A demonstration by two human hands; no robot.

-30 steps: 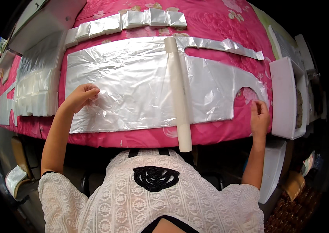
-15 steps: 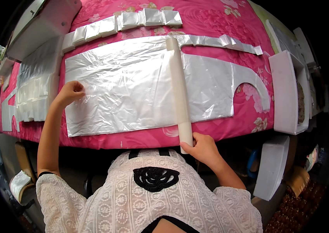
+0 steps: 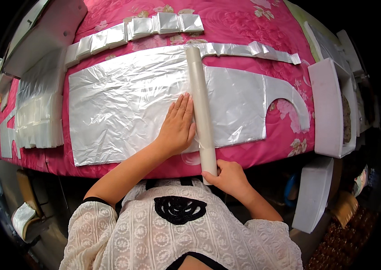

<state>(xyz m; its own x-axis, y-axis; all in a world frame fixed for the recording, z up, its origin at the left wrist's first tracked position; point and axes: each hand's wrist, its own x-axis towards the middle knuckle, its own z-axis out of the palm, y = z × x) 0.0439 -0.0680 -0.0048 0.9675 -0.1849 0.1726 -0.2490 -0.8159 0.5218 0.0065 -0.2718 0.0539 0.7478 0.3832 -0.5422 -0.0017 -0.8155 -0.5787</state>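
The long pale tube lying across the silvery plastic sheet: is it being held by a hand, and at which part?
Yes. The right hand grips the long pale tube at its near end; the left hand lies flat on the silvery plastic sheet beside it.

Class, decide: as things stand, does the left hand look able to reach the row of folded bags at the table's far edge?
Probably yes: the left hand lies flat on the plastic sheet, with only sheet between it and the folded bags.

The light was bright and even over my work, and the silver plastic sheet under my left hand threw back soft glare. Beyond both hands, straight edges bowed toward a black, dim rim. Focus stayed sharp.
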